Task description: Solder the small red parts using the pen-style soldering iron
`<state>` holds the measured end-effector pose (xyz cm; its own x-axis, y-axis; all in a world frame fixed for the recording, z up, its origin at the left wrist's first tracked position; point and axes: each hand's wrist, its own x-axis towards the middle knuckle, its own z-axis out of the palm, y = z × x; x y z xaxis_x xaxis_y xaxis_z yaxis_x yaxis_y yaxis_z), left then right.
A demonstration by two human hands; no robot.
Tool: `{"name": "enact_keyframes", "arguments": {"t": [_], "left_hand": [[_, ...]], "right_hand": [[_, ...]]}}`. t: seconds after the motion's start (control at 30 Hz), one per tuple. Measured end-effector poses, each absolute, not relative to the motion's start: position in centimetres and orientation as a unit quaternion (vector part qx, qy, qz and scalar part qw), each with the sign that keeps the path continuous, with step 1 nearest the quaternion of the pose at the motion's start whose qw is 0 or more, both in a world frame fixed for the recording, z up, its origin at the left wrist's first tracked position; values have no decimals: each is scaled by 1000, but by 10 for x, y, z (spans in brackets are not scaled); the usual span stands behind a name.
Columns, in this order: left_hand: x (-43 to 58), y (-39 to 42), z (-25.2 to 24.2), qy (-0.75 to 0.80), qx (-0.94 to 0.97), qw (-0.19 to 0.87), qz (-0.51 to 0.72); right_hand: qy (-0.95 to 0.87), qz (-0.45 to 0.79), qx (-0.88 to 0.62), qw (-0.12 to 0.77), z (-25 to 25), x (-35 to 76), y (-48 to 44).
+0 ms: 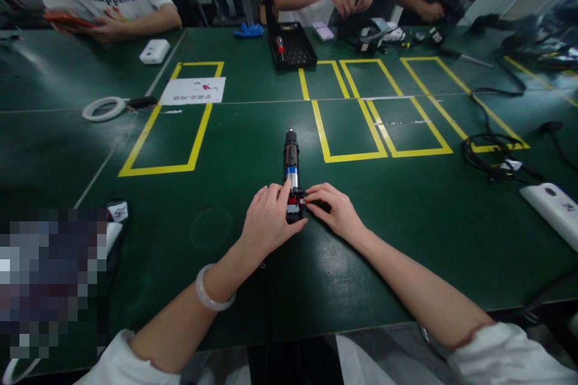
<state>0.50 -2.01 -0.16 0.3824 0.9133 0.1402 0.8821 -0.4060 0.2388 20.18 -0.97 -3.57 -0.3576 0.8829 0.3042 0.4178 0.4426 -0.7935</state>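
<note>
On the green table in front of me lies what looks like an electric screwdriver [292, 159], its thin tip pointing away. Part of its casing is off, so a silver and blue motor section and red and black inner parts show. My left hand [267, 216] is closed round its near end from the left, thumb and fingers on the body. From the right, my right hand [336, 210] pinches at a small red part at the side of the tool. The fingertips cover most of that part, so its kind is unclear.
Yellow tape frames [356, 159] mark the table. Farther off stand a black tray [295, 59] with a red-handled screwdriver, a white card [194, 91] and a white cable coil [103, 109]. Black cables [492, 147] and a white power strip [553, 213] lie right. Several people sit opposite.
</note>
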Motion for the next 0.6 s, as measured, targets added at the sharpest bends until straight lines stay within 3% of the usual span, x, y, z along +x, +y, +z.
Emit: {"name": "enact_keyframes", "arguments": {"t": [0.6], "left_hand": [[13, -21, 4, 580, 810, 35, 79]], "right_hand": [[-710, 359, -456, 399, -28, 199, -18]]}}
